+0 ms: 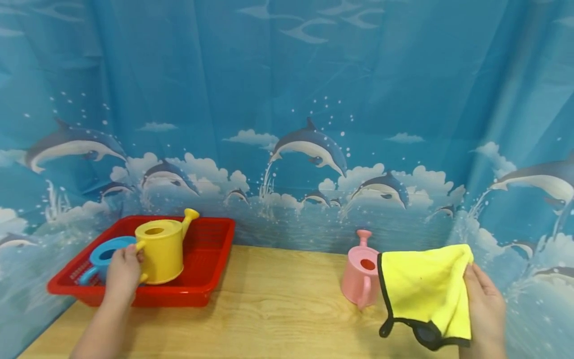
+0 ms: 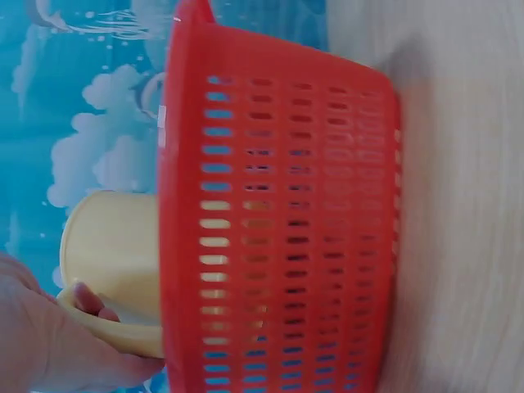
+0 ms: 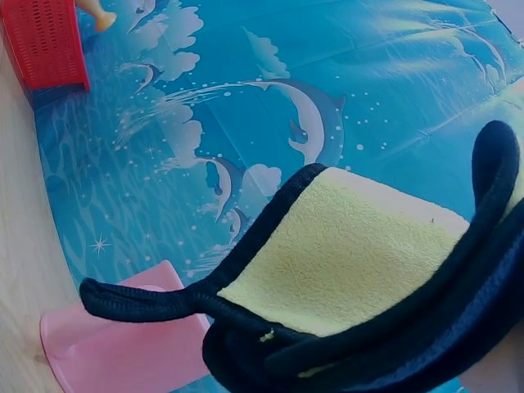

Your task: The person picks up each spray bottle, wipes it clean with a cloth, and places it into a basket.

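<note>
My left hand (image 1: 123,273) grips the handle of a yellow watering can (image 1: 160,252), which stands upright within the red basket (image 1: 175,297). In the left wrist view, fingers curl round that handle (image 2: 123,334) beside the basket's slotted wall. A blue watering can (image 1: 100,259) sits in the basket's left part, partly hidden by the left hand. On the right, my right hand (image 1: 486,304) pinches a yellow cloth (image 1: 423,286) with black edging and a black loop. The cloth hangs beside a pink watering can (image 1: 358,279) and overlaps its right side in the head view.
A light wooden table (image 1: 278,309) carries the basket at left and the pink can at right. Behind it hangs a blue curtain (image 1: 287,99) printed with dolphins and clouds, reaching down to the table's back edge.
</note>
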A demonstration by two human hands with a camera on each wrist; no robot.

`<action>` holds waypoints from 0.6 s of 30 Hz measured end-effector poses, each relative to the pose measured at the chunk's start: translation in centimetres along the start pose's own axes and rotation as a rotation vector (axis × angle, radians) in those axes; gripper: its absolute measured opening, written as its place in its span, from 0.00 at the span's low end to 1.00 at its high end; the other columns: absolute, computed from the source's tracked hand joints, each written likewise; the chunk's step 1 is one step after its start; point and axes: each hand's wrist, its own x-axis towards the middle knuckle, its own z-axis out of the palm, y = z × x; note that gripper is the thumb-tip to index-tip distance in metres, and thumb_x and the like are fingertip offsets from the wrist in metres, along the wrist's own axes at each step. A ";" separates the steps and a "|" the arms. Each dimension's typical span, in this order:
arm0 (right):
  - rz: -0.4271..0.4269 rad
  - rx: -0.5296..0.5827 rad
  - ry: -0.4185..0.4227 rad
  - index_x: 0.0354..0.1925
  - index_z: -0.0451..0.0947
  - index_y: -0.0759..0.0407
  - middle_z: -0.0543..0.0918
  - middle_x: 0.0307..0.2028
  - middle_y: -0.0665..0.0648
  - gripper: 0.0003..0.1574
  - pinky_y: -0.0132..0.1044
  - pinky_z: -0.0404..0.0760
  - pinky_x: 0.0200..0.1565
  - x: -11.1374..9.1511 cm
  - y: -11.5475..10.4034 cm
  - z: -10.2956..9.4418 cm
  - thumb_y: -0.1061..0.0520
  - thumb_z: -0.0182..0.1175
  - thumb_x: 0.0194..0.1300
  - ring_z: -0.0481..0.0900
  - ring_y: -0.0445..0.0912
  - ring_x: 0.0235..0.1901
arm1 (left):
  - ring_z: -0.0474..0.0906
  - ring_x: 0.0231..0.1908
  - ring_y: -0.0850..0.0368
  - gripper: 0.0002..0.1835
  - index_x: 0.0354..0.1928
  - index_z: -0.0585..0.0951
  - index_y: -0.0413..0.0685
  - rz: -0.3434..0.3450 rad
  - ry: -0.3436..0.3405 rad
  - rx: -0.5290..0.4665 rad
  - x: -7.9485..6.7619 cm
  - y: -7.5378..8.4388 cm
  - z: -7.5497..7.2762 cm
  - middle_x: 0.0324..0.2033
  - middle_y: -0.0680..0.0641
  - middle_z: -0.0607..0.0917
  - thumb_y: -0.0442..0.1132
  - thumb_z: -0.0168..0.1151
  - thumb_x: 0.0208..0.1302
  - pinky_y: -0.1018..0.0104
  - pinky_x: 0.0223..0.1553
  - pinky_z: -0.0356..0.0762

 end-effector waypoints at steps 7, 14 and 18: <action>0.015 -0.035 0.040 0.65 0.52 0.47 0.77 0.38 0.34 0.44 0.25 0.77 0.34 0.0 0.0 0.1 0.41 0.57 0.54 0.78 0.29 0.35 | 0.64 0.37 0.43 0.29 0.48 0.60 0.26 0.005 -0.097 0.136 0.7 -0.8 -0.3 0.40 0.32 0.67 0.49 0.21 0.70 0.59 0.33 0.67; 0.030 -0.057 0.067 0.65 0.54 0.47 0.79 0.35 0.34 0.45 0.27 0.78 0.32 -0.1 0.1 0.4 0.39 0.57 0.53 0.78 0.30 0.34 | 0.67 0.33 0.43 0.24 0.46 0.61 0.23 0.015 -0.130 0.254 1.7 -1.3 -0.6 0.36 0.31 0.70 0.44 0.25 0.71 0.61 0.30 0.69; 0.019 -0.071 0.046 0.65 0.54 0.49 0.80 0.34 0.35 0.44 0.28 0.78 0.32 -0.1 0.2 0.7 0.40 0.57 0.53 0.79 0.32 0.34 | 0.66 0.25 0.49 0.18 0.38 0.65 0.25 -0.008 -0.128 0.305 2.2 -1.8 -0.7 0.25 0.38 0.69 0.38 0.32 0.70 0.65 0.23 0.67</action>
